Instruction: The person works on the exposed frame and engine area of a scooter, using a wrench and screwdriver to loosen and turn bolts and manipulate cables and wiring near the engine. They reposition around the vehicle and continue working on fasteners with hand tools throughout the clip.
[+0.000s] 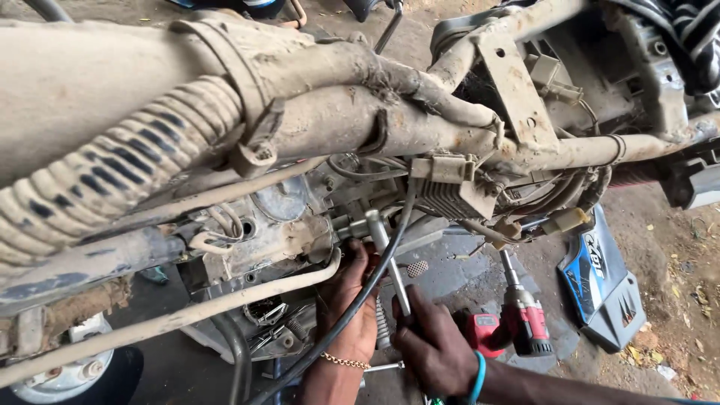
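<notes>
Dirt ground lay beneath the stripped scooter frame (390, 127), lower centre, where the right hand (435, 349) clenched a T-handle socket wrench (386, 259) and left hand (349, 300) fingers curled near its socket, risking slippage.

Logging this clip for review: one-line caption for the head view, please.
Left hand steadies the engine while right hand grips a T-wrench under a dusty frame; red drill lies nearby.

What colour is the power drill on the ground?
Red and black power drill; head view.
</notes>
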